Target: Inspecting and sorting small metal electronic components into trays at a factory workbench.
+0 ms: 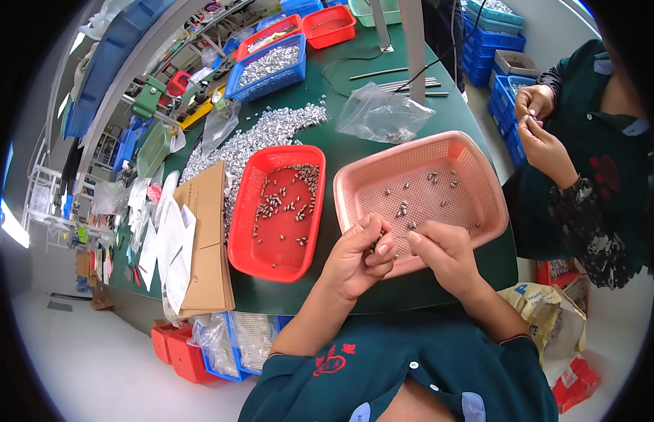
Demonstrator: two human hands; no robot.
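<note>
My left hand (361, 259) is curled palm-up over the near rim of a pink perforated basket (490, 186). A few small dark metal parts show between its bent fingers. Close beside it, my right hand (445, 254) is closed with thumb and forefinger pinched together; whatever lies between those fingertips is too small to make out. Small metal parts (402, 209) are scattered over the pink basket's floor. To the left stands a red perforated basket (240, 243), with more such parts (271, 204) lying loose and in clusters inside.
A large heap of shiny metal pieces (271, 133) spreads behind the red basket. Flattened cardboard (204, 246) and papers (176, 246) lie left. A plastic bag (383, 112), metal rods (411, 84) and a blue basket (267, 69) are farther back. A co-worker's hands (541, 130) are at right.
</note>
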